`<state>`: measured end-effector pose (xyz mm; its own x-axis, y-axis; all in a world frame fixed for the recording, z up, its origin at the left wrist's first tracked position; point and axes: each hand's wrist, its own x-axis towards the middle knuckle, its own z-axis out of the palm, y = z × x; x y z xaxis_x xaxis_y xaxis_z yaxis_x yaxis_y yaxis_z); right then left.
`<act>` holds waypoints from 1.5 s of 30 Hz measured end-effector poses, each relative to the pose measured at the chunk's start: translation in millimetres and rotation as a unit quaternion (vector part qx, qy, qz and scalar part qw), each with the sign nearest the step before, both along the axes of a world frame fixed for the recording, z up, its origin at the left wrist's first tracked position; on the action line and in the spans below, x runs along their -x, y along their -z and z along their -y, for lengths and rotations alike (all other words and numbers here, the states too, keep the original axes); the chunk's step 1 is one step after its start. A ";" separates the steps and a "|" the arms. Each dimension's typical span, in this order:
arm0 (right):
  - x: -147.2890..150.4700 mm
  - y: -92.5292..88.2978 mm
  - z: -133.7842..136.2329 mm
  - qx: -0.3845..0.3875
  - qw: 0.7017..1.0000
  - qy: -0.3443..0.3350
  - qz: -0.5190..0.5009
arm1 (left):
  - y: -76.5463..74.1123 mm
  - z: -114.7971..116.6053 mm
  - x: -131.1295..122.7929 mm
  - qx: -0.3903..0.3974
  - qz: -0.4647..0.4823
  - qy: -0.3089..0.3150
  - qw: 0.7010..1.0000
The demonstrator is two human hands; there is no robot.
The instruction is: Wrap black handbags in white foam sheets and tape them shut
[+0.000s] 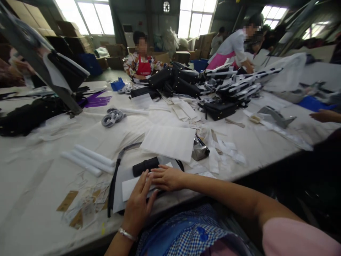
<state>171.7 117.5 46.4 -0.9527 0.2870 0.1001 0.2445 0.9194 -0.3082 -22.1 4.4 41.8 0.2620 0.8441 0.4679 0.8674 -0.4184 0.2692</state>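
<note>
My left hand (139, 201), with a silver bangle at the wrist, rests on a white sheet (129, 188) with its fingers stretched and the thumb apart. From the right, my right hand (168, 177) lies flat on the same sheet, its fingertips close to the left fingers. Under the sheet is a grey panel (119, 190) edged by a black strap (113, 185), like a bag lying flat. A black rolled piece (145, 166) sits just beyond my fingertips. Behind it, a white foam sheet (168, 142) partly covers the panel.
White foam rods (87, 160) and paper scraps (82, 206) lie to the left. A grey coil (113, 117) and a pile of black bags (176, 80) are farther back. A tape dispenser (275, 115) stands right. Co-workers (142, 64) are across the table; another person's hand (326, 116) shows right.
</note>
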 end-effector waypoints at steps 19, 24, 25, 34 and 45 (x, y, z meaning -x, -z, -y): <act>128.7 -69.8 -52.2 0.103 0.984 0.119 -0.079 | 46.9 1.2 -11.6 -0.046 -0.137 -0.067 0.987; 228.8 -46.4 -67.5 0.079 0.978 0.193 0.019 | 52.3 1.3 -12.2 -0.053 -0.123 -0.070 0.989; 241.4 -42.9 -69.8 0.081 0.975 0.206 0.030 | 53.4 1.1 -12.2 -0.055 -0.122 -0.070 0.989; 212.8 -57.7 -88.8 0.144 0.953 0.259 -0.059 | 46.0 -1.0 -11.7 -0.040 -0.127 -0.062 0.989; -95.4 -114.4 -6.5 0.133 0.951 0.246 -0.130 | 18.8 -15.1 4.1 0.007 -0.141 -0.001 0.990</act>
